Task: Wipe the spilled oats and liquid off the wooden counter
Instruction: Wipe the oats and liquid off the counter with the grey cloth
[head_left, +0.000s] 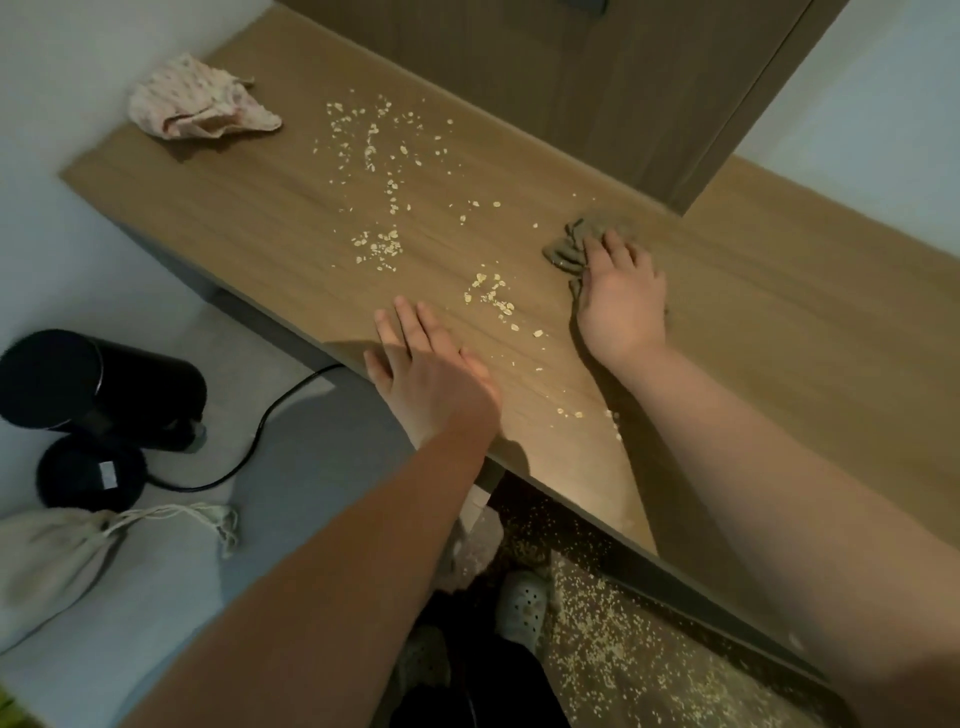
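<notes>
2 cloths: grey cloth (570, 245) under flat right grip (621, 296), pink cloth (197, 104) far-left tabletop (249, 218) corner. Left grip (426, 374) flat, near edge. Oats (379, 245) scattered.

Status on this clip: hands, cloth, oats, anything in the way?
Right hand presses grey cloth flat on counter. Left hand open at near edge. Oats scattered mid-counter, unwiped. Pink rag lies at far end.
</notes>
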